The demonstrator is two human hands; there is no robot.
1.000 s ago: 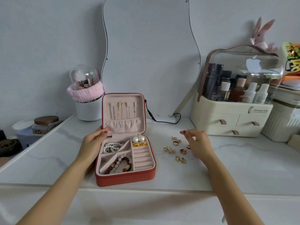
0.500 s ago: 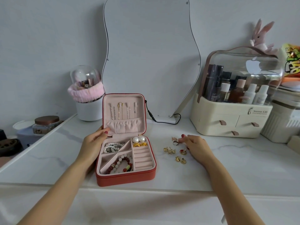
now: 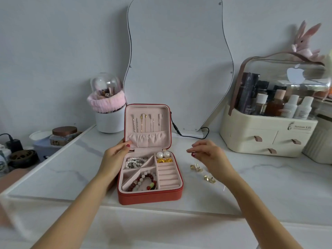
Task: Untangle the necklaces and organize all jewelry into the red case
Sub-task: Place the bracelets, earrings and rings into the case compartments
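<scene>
Now the right hand (image 3: 209,156) pinches a small ring, raised just right of the open red leather jewelry case (image 3: 150,177) on the white marble counter (image 3: 260,186); its ring slots lie leftward. Left hand (image 3: 115,157) grips the case's side.

Red case (image 3: 150,196) open — rings (image 3: 196,168) beside
</scene>
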